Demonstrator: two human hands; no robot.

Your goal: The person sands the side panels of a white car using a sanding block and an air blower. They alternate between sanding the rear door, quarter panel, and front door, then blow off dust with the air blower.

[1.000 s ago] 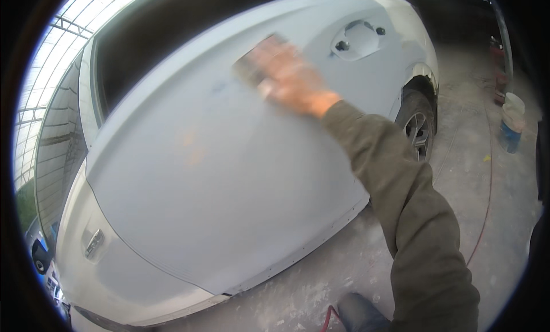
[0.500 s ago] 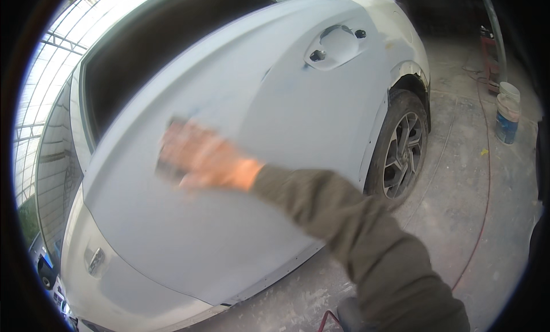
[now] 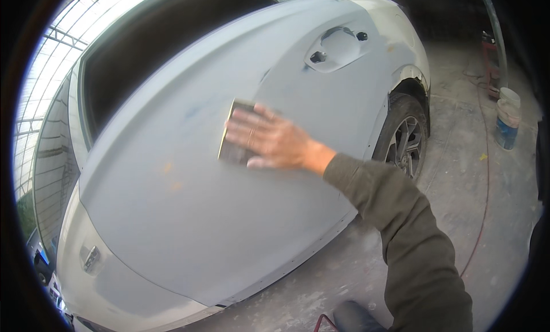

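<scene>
My right hand (image 3: 275, 140) lies over a dark rectangular sanding pad (image 3: 236, 154), pressing it against the grey-primed car door (image 3: 172, 217). The fingers stretch across the pad's back, with the thumb along its lower part. A pale yellow edge runs down the pad's left side; the hand covers much of the rest. Small orange-brown marks and a faint bluish patch show on the door to the left of the pad. The forearm, in a dark olive sleeve, reaches in from the lower right. My left hand is out of view.
The door handle recess (image 3: 338, 48) has open holes. A wheel (image 3: 408, 140) stands at the right. Beyond it are a bucket (image 3: 507, 122), a red hose (image 3: 487, 177) along the concrete floor and a red stand (image 3: 491, 65). An open window gap lies above the door.
My right hand has slid the sanding pad rightward and slightly up across the door. Orange-brown marks now show where the hand was.
</scene>
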